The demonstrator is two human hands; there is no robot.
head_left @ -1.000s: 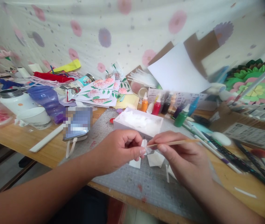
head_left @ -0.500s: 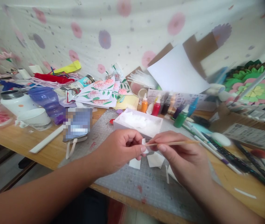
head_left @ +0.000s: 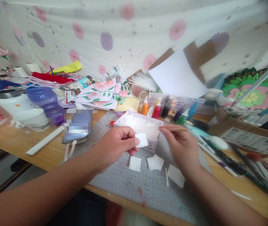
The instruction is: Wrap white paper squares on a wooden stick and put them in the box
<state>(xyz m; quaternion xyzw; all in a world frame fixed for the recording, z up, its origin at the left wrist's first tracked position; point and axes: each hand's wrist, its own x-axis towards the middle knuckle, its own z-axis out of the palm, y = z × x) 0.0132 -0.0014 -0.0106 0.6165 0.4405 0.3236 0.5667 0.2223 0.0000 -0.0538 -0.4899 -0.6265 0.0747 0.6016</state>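
Observation:
Between thumb and fingers, my left hand [head_left: 122, 141] pinches a small white paper square [head_left: 141, 140] above the cutting mat. My right hand [head_left: 182, 144] is closed on a thin wooden stick [head_left: 173, 129], its tip pointing left near the front edge of an open white box [head_left: 151, 143]. White fluffy material [head_left: 138, 122] fills much of that box. On the mat below lie another white square [head_left: 135, 164], some overlapping white pieces [head_left: 155, 162], a larger white piece [head_left: 176, 176] partly under my right wrist, and a narrow white strip [head_left: 166, 177].
The grey cutting mat [head_left: 124, 191] covers the table's middle. Several paint bottles, one orange [head_left: 144, 106], stand behind the box. A phone [head_left: 77, 125] sits left on a stand. A purple jar [head_left: 45, 103] and white cup [head_left: 33, 119] are further left; pens [head_left: 218, 157] lie right.
My hands have drawn apart. The stick has left the paper and moved up and right with my right hand; the square in my left hand now faces me flat.

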